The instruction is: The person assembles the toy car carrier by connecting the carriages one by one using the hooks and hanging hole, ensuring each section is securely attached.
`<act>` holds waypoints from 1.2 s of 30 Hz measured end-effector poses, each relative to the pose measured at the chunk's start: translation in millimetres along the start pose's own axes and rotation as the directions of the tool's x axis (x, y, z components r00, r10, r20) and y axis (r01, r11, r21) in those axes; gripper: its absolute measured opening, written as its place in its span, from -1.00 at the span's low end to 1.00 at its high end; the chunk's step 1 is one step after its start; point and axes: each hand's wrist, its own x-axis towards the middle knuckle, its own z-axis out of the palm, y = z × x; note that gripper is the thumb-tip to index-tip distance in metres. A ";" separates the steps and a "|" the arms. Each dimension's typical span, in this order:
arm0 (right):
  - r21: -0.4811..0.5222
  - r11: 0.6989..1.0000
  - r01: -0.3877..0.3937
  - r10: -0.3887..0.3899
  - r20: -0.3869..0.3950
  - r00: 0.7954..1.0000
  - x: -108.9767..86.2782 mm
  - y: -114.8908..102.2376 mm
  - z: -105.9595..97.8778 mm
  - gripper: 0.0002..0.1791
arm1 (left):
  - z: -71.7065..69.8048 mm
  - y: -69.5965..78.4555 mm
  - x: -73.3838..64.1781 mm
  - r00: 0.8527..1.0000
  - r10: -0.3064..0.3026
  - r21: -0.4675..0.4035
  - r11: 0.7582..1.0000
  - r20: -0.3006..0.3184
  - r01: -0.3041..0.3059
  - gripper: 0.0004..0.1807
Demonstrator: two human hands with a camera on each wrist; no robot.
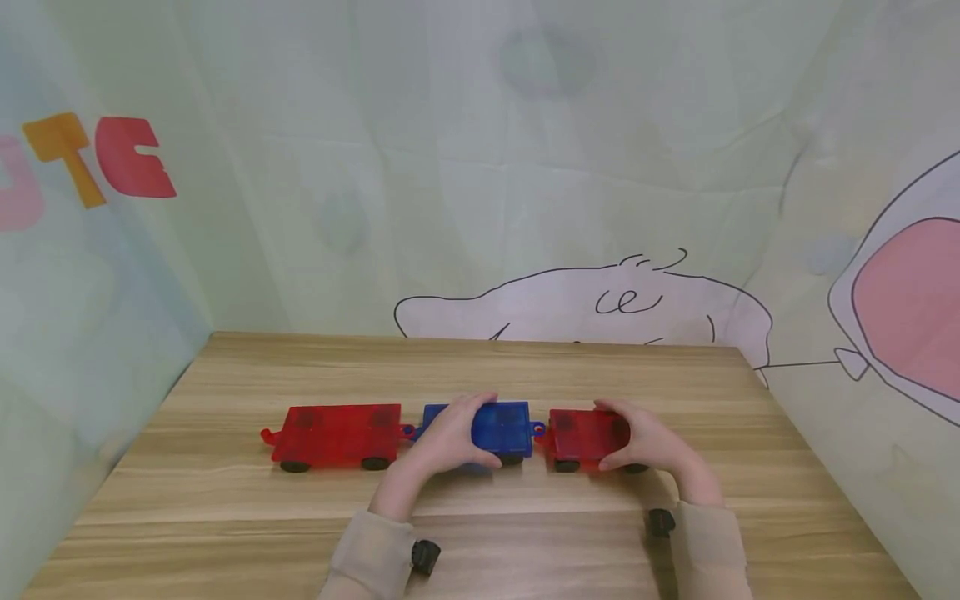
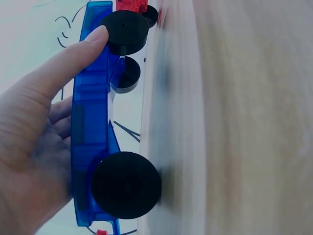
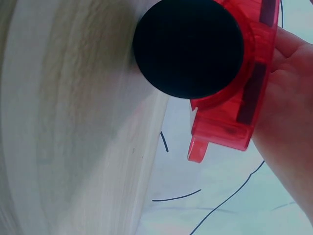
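Three translucent toy train cars stand in a row on the tabletop. My left hand [image 1: 447, 439] grips the blue car [image 1: 512, 423] in the middle, fingers over the far side and thumb on the near side. The left wrist view shows the thumb at the edge of the blue car [image 2: 90, 122], above a black wheel. My right hand [image 1: 654, 437] holds the short red car [image 1: 581, 433] by its right end. Its wheel and end hook show close in the right wrist view. On the left stands a longer red car [image 1: 341, 433], its ring meeting the blue car's hook. Blue and short red couplings overlap.
The wooden tabletop [image 1: 525, 533] ends at a back edge against a pale printed cloth [image 1: 465, 183]. Cloth also hangs along the left and right sides. A black wrist device [image 1: 425, 557] sits by the left sleeve, another [image 1: 662, 522] by the right.
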 end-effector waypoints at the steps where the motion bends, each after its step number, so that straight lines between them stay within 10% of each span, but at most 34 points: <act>1: 0.002 1.000 0.001 -0.001 0.000 1.000 0.0 -0.2 0.1 0.00 | 0.1 -0.1 0.2 1.000 -0.001 0.003 1.000 0.002 0.001 -0.01; 36: 0.022 1.000 -0.004 0.004 0.006 1.000 -0.8 -2.4 -0.2 0.00 | 2.8 -0.2 2.9 0.999 -0.005 0.062 0.998 0.034 0.003 -0.01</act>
